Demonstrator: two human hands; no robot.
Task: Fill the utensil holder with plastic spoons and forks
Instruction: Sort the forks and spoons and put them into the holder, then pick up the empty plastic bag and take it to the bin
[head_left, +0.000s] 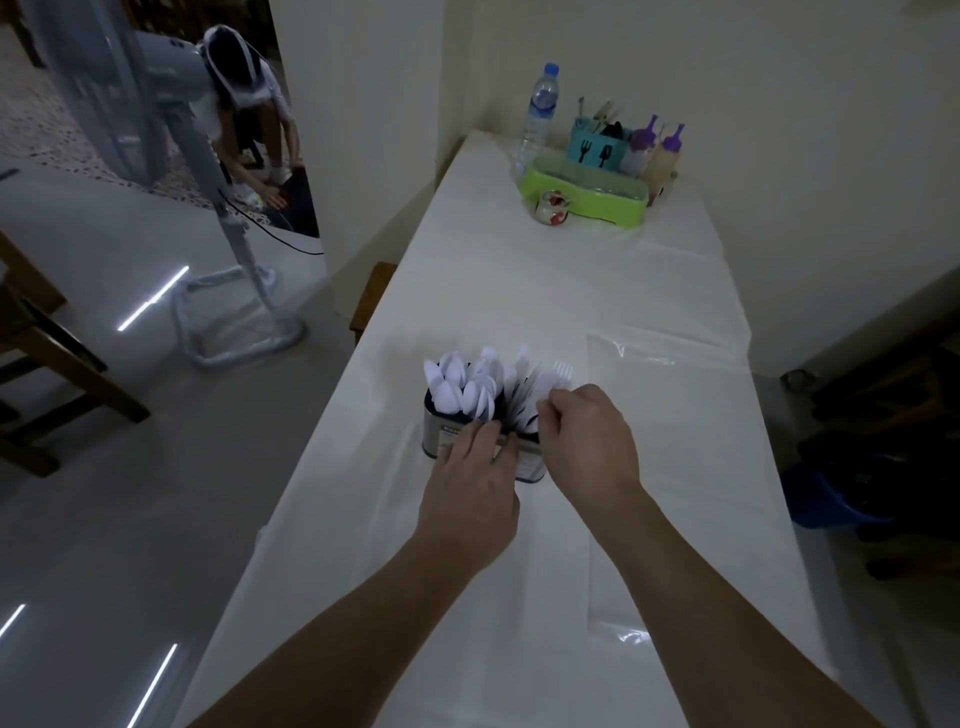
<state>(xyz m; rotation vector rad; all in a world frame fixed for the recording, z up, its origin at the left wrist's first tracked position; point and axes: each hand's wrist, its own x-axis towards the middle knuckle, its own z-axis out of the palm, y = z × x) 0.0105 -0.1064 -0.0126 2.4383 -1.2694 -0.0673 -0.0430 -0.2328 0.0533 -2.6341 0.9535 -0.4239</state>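
My L hand (467, 486) rests on the near rim of the utensil holder (435, 434), fingers straight and spread, tips touching the rim and the lower stems of the white cutlery; it grips nothing. My R hand (587, 441) is at the holder's R side w/ fingers curled in, pinching the handles of plastic forks (551, 382) that stand in that side; fork tines show just above my knuckles. The holder is a metal tin w/ a label, partly hidden behind both hands, standing upright on the white table (545, 291) at about mid-length, closer to the L edge. Its L half is packed w/ plastic spoons (460, 382), bowls up, fanned out; the R half holds the forks, some leaning. Can't tell if there's a divider inside. Just R of the holder a clear plastic sheet (670, 374) lies flat on the tablecloth, apart from my R hand. At the far end of the table, well apart from the holder: a green tray (584, 200), a small glass jar (553, 208) touching its near front, a teal caddy (597, 148) w/ fork and spoon icons holding dark utensils, two squeeze bottles (657, 150) w/ purple caps beside it, and a water bottle (540, 111) w/ blue cap on the L. Off the table to the L stands a pedestal fan (171, 130) on the glossy floor, and behind it another person (244, 98) bends down. A wooden chair (47, 364) is at the far L edge.
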